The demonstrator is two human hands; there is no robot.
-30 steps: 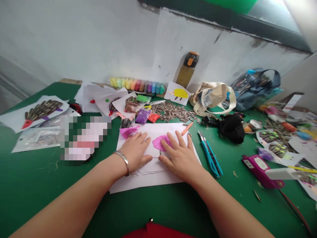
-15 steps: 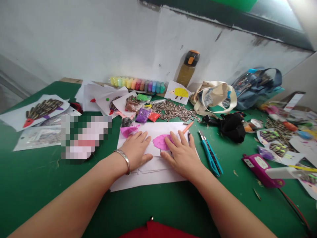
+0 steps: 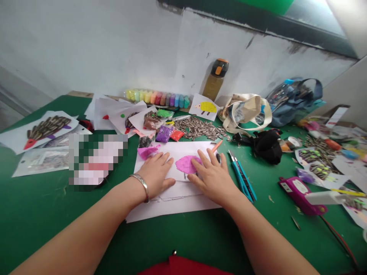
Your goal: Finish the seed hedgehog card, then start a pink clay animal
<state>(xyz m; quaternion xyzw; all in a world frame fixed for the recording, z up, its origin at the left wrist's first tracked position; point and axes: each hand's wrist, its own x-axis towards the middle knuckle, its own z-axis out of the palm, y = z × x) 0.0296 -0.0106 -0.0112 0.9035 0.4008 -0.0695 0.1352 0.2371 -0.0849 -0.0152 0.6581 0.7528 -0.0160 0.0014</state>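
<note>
A white sheet of paper (image 3: pixel 172 202) lies on the green table (image 3: pixel 57 214) in front of me. My left hand (image 3: pixel 156 173) rests flat on it with fingers spread, a silver bangle on the wrist. My right hand (image 3: pixel 212 175) also lies flat on the sheet, fingers stretched out, its fingertips pressing the right edge of a flattened pink clay patch (image 3: pixel 185 164). A second pink clay lump (image 3: pixel 146 152) lies at the sheet's top left corner. Neither hand grips anything.
Blue utility knives (image 3: pixel 242 175) and an orange pencil (image 3: pixel 217 145) lie right of the sheet. Behind are sunflower seeds (image 3: pixel 197 129), small clay bags (image 3: pixel 164 133), a row of clay tubs (image 3: pixel 159 97), a bottle (image 3: pixel 215 80), bags (image 3: pixel 246 110), a pink glue gun (image 3: pixel 301 191) and seed pictures (image 3: pixel 46 128).
My right hand has slid slightly right and toward me, off the middle of the pink clay, uncovering more of it. The left hand has stayed put.
</note>
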